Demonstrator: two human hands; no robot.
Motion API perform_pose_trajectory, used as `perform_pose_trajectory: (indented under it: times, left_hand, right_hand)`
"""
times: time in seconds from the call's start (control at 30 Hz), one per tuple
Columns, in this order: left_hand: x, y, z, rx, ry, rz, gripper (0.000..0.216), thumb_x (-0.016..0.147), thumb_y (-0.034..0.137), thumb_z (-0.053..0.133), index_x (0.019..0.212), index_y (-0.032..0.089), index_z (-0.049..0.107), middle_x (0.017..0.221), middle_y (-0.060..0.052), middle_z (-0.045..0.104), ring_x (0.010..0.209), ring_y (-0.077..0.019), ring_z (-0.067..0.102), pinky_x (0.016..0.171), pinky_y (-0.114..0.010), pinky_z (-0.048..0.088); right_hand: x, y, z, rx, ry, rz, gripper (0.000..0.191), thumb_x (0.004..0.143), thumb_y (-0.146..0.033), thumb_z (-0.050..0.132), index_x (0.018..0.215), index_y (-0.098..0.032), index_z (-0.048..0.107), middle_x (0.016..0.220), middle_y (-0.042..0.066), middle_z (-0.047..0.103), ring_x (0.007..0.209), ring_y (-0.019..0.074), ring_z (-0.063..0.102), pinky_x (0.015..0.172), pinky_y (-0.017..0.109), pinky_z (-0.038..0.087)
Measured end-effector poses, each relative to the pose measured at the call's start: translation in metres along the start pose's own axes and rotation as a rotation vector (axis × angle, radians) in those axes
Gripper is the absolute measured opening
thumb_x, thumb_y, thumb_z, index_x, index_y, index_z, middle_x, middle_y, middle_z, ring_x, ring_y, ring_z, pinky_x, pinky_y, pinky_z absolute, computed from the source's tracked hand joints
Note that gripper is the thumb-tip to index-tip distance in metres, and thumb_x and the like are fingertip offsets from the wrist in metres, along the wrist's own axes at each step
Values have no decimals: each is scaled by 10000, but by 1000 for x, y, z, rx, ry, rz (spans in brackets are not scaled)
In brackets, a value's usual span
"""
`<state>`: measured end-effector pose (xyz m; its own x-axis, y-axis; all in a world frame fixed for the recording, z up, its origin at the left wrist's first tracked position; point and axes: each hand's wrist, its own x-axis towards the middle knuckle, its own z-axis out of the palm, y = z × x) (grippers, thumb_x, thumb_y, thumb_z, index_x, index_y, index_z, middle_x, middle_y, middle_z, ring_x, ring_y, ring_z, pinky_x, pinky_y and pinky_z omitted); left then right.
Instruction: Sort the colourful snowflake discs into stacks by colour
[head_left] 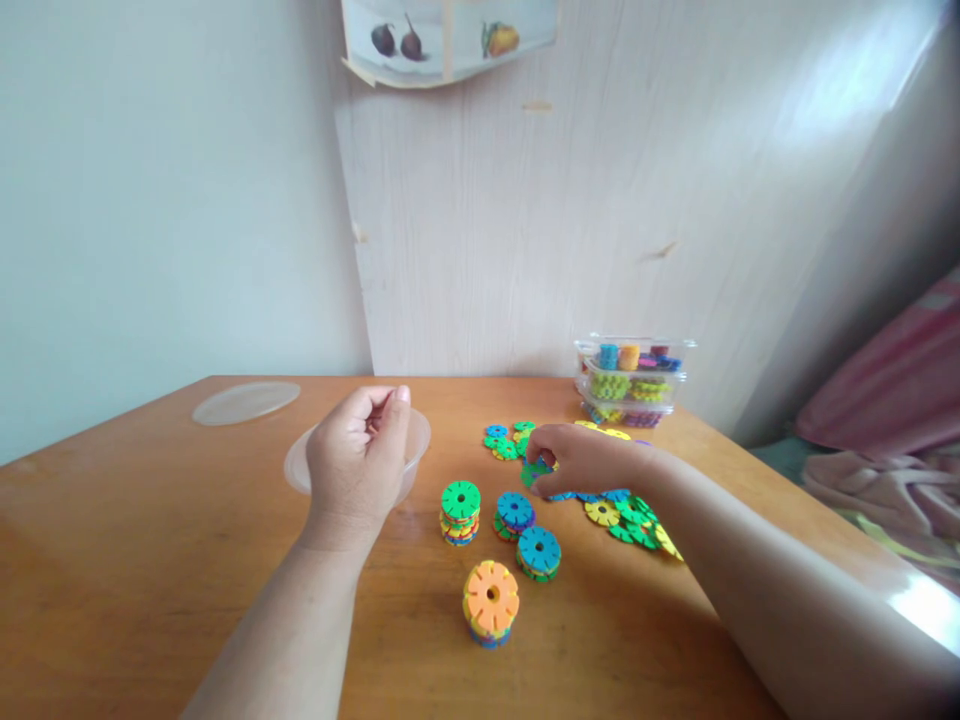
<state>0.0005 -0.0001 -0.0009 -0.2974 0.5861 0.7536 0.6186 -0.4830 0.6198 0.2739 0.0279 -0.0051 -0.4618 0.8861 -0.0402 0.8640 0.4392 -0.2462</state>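
While our right hand (574, 460) reaches across the table (150, 560), its grip closes on a green disc (534, 470). Thumb and fingertips pinch the piece at the near edge of the loose pieces, and we cannot tell whether it lies flat on the wood or is just clear of it. We judge the step in hand to be the picking of one piece out of the scatter. More slotted pieces lie around that hand: a small green and blue cluster (506, 442) just behind it, and a wider spread of yellow, green and blue ones (630, 515) beside the wrist. Closer to us stand four short stacks, near one another: a green-topped stack (460, 505), a blue-topped stack (515, 512) just beside it, a second blue-topped stack (538, 552) and an orange-topped stack (490, 600) nearest to us. Our left hand (360, 445) hovers over a clear bowl (300, 465), fingers curled in toward the thumb. Its grip is nearly closed, but we cannot see whether anything sits inside it. A clear lid (246, 402) lies apart at the far left, and a clear box (634, 380) of more pieces stands by the wall. As we judge it, a clean lift calls for a firm pinch on the disc's rim and a straight rise, so that neighbouring pieces and stacks are not knocked.
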Motion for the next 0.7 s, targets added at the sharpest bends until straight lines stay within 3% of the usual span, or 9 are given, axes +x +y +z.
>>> perform_pose_trajectory:
  times: [0.17, 0.27, 0.4, 0.53, 0.7]
  left_hand:
    - [0, 0, 0, 17, -4, -6, 263, 920, 428, 615, 833, 205, 723, 730, 18, 706, 686, -141, 620, 637, -252, 435]
    - [0, 1, 0, 1, -7, -14, 275, 918, 445, 615, 841, 206, 726, 735, 14, 709, 694, -146, 626, 648, -256, 441]
    - [0, 2, -1, -7, -11, -23, 271, 912, 444, 617, 839, 205, 722, 743, 11, 714, 697, -151, 628, 658, -263, 449]
    - [0, 3, 0, 7, -6, -25, 257, 913, 429, 618, 833, 207, 719, 752, 11, 717, 699, -152, 627, 655, -263, 449]
    - [0, 1, 0, 10, -8, -14, 265, 920, 437, 612, 853, 207, 726, 758, 10, 716, 712, -149, 629, 663, -259, 446]
  right_hand:
    - [-3, -12, -2, 165, -135, -92, 512, 729, -560, 777, 1097, -218, 676, 964, 22, 679, 800, 172, 611, 623, 261, 423]
    - [-4, -14, -5, 198, -159, -70, 495, 757, -536, 766, 1123, -214, 674, 935, 18, 681, 781, 164, 615, 616, 257, 426]
    - [-5, 0, -11, 65, -76, 4, 334, 793, -424, 732, 1052, -216, 704, 915, 26, 691, 765, 170, 614, 601, 264, 396]
    - [-4, 15, -8, -107, -127, 55, 399, 738, -431, 774, 1093, -258, 719, 979, 37, 716, 824, 213, 644, 605, 280, 382]
    - [-4, 12, -1, -126, -109, 40, 474, 740, -530, 762, 1140, -282, 712, 1061, 52, 740, 906, 258, 669, 642, 302, 399]
